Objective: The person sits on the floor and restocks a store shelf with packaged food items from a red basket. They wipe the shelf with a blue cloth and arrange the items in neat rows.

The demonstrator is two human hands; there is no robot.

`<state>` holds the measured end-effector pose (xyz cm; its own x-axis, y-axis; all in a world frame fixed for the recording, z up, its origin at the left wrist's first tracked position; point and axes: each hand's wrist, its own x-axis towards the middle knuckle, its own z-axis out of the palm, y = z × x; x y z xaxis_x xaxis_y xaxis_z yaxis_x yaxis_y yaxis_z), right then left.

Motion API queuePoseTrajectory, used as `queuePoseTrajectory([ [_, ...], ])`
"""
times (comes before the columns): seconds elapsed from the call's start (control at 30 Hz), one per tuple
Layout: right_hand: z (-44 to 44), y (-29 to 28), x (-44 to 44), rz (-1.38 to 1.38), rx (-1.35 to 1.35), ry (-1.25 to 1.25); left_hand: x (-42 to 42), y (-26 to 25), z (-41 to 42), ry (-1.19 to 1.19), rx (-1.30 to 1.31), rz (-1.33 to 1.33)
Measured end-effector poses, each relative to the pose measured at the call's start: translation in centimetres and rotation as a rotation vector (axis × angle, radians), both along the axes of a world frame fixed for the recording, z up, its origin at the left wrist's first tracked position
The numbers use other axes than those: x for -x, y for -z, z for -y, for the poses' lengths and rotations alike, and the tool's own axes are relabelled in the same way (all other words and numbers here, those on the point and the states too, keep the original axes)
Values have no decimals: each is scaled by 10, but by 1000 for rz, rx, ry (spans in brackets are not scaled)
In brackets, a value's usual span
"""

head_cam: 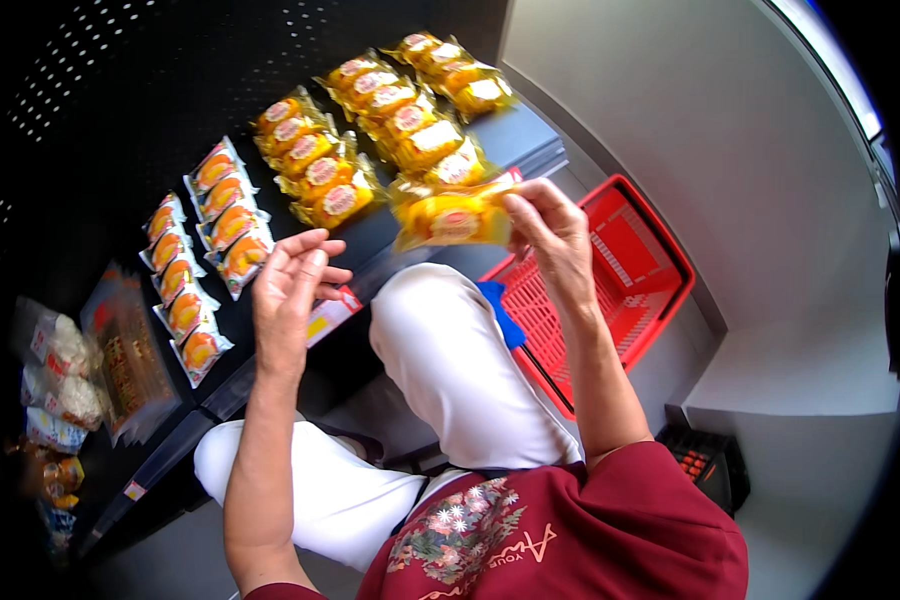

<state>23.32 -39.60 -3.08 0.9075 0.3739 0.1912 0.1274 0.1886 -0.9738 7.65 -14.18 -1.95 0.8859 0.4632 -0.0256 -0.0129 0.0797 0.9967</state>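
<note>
My right hand (551, 225) pinches one end of a yellow-wrapped packaged cake (454, 217), holding it up in front of the shelf. My left hand (292, 289) is raised with bent, parted fingers and holds nothing; it is between the cake packs and my body. Behind the held pack stand rows of the same yellow packs (409, 116) on a black shelf (379, 225). A shorter row (311, 157) of yellow packs lies beyond my left hand. Further left are two rows of white-and-orange packs (232, 217), the nearer row close to my left fingers.
A red plastic shopping basket (645, 232) stands on the floor at right, with a blue item (502, 311) at its near side. Flat clear packs (127, 360) and bagged white food (75, 375) lie at far left. A black crate (709, 465) is by the wall.
</note>
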Motion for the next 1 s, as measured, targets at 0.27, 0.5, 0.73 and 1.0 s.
queuePoseTrajectory([
  [0.27, 147, 142, -2, -121, 384, 443, -1, 0, -3, -73, -70, -88],
  [0.5, 164, 277, 17, 108, 1029, 330, -9, 16, -15, -132, -56, -111],
  [0.73, 103, 194, 9, -16, 780, 224, -9, 15, -11, -178, -69, -142],
  [1.0, -47, -5, 16, 253, 244, -77, -18, 22, -13, -157, -27, -139],
])
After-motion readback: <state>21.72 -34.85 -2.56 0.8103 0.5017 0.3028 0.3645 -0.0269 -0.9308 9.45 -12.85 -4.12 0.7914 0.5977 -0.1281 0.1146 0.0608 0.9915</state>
